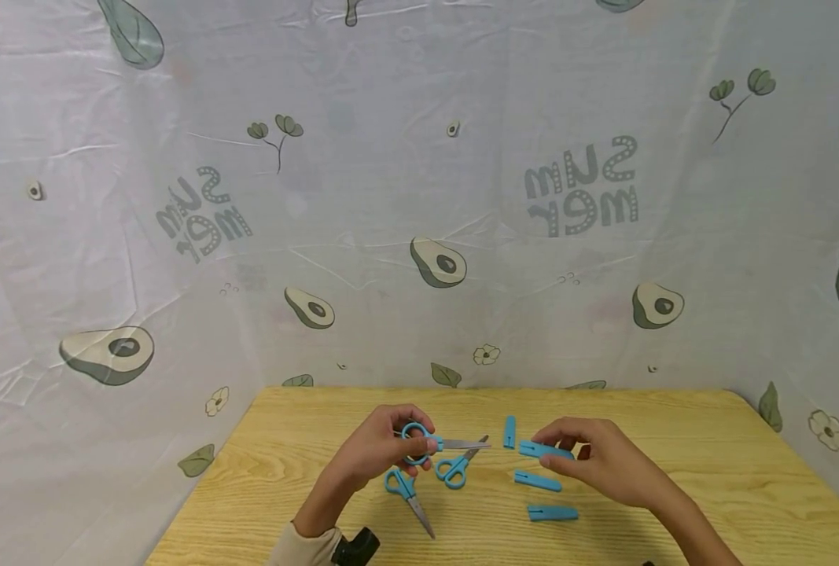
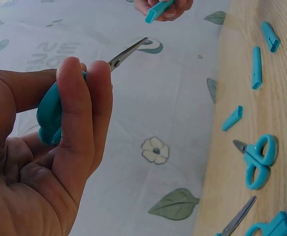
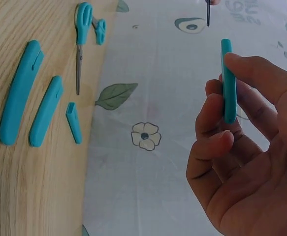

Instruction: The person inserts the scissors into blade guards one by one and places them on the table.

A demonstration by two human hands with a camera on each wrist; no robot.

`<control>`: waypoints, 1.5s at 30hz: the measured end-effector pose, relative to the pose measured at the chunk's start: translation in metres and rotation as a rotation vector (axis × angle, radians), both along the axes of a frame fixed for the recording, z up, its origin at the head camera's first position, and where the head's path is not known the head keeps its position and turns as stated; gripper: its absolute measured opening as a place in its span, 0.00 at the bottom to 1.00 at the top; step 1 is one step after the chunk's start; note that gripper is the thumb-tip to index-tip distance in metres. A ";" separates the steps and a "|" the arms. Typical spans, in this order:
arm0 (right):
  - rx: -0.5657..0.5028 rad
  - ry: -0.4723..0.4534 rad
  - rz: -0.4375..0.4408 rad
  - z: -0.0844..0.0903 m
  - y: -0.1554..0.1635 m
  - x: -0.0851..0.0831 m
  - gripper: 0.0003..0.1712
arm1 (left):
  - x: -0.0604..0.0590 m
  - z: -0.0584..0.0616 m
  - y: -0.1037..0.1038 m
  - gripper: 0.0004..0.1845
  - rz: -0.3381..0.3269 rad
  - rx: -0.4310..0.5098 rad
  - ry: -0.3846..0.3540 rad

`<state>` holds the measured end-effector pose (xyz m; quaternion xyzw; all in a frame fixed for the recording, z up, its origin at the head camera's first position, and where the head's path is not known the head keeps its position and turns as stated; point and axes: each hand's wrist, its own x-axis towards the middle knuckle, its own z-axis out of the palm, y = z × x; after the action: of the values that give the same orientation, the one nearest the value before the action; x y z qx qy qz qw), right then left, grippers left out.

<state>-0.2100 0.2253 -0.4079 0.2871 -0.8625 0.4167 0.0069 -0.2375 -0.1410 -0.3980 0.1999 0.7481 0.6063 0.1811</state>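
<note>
Three pairs of blue-handled scissors and four blue blade covers are in view on or above the wooden bench [image 1: 674,472].

Taking the held scissors [image 1: 433,442] as the landmark: the left hand [image 1: 384,452] has its grip clamped round their blue handle loops, fingers curled over the plastic, and lifts them above the bench. Their long axis runs roughly level across the head view, and the closed blades point away from the left hand toward the right hand.

Just below and to the left of them, a second pair of scissors [image 1: 408,499] lies flat on the bench, its blades pointing toward the person. Just right of the held handles, a third pair [image 1: 458,465] lies flat with its tip angled up toward the far edge, passing under the held blades.

Further right, a short cover [image 1: 509,431] lies on the bench beyond the blade tip. The right hand [image 1: 596,464] has its grip pinched on the held cover [image 1: 542,450], thumb and fingers closed on it, its long axis roughly in line with the held blades and one end facing them, a gap between. Below it, two more covers [image 1: 536,480] [image 1: 552,513] lie flat.

A printed avocado cloth [image 1: 419,196] hangs behind and at both sides.
</note>
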 end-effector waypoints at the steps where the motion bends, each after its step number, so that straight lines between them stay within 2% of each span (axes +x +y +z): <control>1: 0.000 -0.016 -0.004 0.000 0.000 -0.001 0.11 | 0.000 0.000 0.000 0.10 0.001 0.000 0.000; 8: -0.025 -0.093 0.020 0.000 -0.002 -0.005 0.11 | -0.003 0.003 0.005 0.10 0.001 0.000 0.018; 15: -0.050 -0.157 0.036 -0.003 -0.001 -0.009 0.13 | -0.005 0.005 0.011 0.10 -0.011 0.006 0.005; 32: -0.062 -0.169 0.038 -0.003 -0.003 -0.011 0.13 | -0.007 0.003 0.020 0.10 -0.012 0.009 0.011; 45: -0.137 -0.227 0.078 -0.005 -0.009 -0.017 0.15 | -0.011 0.001 0.019 0.09 -0.021 0.012 -0.001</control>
<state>-0.2269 0.2160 -0.4129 0.2705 -0.8155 0.5042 -0.0873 -0.2481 -0.1218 -0.3973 0.2087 0.7423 0.6088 0.1866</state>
